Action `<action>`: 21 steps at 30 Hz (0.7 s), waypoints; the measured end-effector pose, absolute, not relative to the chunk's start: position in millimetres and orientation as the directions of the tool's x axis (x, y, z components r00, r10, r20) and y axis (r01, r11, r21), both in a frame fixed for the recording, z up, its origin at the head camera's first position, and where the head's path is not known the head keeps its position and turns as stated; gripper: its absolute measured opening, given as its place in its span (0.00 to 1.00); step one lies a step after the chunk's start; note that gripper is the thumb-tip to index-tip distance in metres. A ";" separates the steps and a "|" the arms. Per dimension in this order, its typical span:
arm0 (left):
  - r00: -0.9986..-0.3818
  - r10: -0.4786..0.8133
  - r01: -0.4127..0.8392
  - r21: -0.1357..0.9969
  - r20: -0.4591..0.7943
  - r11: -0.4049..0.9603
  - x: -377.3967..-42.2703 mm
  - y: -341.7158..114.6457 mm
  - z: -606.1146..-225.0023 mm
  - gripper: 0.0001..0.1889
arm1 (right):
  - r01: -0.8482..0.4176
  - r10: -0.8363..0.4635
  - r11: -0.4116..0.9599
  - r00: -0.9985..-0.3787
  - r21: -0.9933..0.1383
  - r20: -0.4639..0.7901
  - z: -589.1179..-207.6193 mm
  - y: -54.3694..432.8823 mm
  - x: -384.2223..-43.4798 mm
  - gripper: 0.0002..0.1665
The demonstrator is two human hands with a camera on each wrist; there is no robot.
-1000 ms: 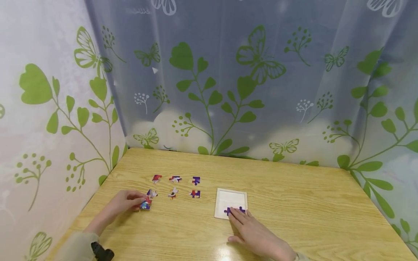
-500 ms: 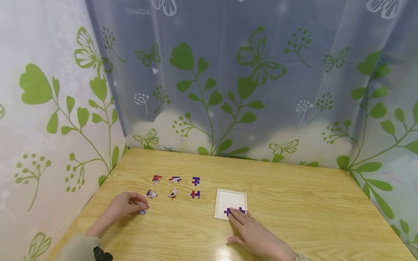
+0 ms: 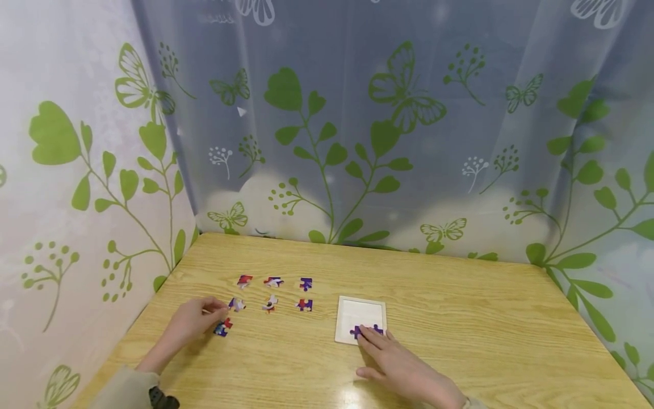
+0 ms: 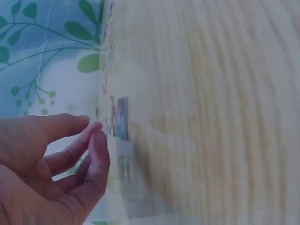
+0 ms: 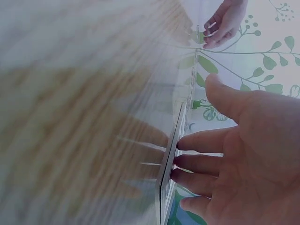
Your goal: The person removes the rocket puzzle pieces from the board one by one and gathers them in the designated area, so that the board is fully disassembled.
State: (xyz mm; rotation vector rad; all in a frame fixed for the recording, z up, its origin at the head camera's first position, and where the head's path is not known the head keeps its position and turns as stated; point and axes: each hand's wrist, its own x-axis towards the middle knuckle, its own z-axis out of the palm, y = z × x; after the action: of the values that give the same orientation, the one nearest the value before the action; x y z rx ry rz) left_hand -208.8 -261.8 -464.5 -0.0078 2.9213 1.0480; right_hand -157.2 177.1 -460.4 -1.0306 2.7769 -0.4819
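My left hand [image 3: 191, 319] hovers over the left of the table, its fingers loosely bent and nothing between thumb and fingertips. Just below those fingertips a blue and red puzzle piece [image 3: 222, 327] lies on the wood; the left wrist view shows this piece [image 4: 121, 118] beyond the fingers. With straight fingers my right hand [image 3: 401, 366] rests on purple puzzle pieces [image 3: 377, 329] along the near side of a square white puzzle frame [image 3: 338, 321]. Those fingers partly cover the purple pieces. In the right wrist view, the fingertips meet the frame [image 5: 168, 161] edge-on.
Several loose pieces lie in two rows left of the frame, among them a red one [image 3: 244, 281], a purple one [image 3: 306, 284] and a white and purple one [image 3: 237, 304]. A patterned curtain [image 3: 327, 113] rises behind the wooden table [image 3: 475, 318].
My left hand has brought the blue and red piece slightly nearer and leftward, turned it, and let it go on the table. The right hand stays where it was.
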 end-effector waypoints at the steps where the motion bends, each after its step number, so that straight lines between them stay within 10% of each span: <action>1: -0.999 0.009 -0.012 0.640 -0.031 0.768 -209.7 -260.1 -463.0 0.12 | -0.606 -0.653 0.714 -0.757 -0.350 -0.020 -460.3 177.1 -157.5 0.42; 21: -0.970 0.189 0.236 0.801 0.156 0.550 -226.3 -186.4 -453.4 0.11 | -0.582 -0.624 0.737 -0.781 -0.345 -0.014 -461.3 194.8 -159.2 0.41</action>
State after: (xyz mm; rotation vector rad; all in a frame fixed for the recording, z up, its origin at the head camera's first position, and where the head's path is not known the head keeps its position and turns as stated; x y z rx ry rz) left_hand -226.3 -186.4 -453.4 0.3856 2.8110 1.4653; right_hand -159.2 194.8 -461.3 -0.9787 2.8064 -0.4917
